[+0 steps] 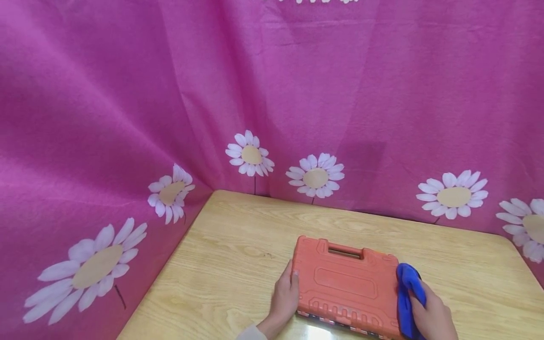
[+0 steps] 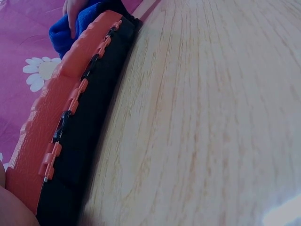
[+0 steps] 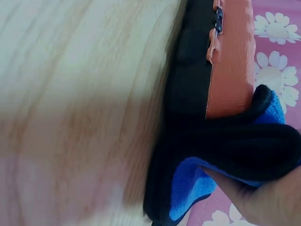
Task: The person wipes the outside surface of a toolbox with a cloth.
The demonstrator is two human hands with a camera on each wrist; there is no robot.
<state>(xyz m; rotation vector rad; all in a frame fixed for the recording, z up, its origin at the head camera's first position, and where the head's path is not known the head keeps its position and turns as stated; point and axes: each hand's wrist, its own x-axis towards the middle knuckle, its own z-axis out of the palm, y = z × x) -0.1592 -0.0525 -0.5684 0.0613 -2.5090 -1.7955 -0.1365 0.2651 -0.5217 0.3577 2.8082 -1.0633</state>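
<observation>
An orange plastic carrying case [image 1: 346, 283] with a black lower half lies on the table, its built-in handle on the far side. My left hand [image 1: 285, 293] grips the case's left edge, the thumb along the top corner and the other fingers mostly hidden. At the opposite end, my right hand [image 1: 433, 311] holds a blue cloth [image 1: 407, 295] bunched against the right side of the case. Black edging runs round the cloth [image 3: 193, 186] in the right wrist view. Orange and black hinges [image 2: 75, 101] line the near side of the case in the left wrist view.
The wood-grain table [image 1: 229, 245] extends on both sides of the case. A magenta curtain [image 1: 297, 94] with white daisies hangs along the table's back and left edges. Light glares off the tabletop near the front.
</observation>
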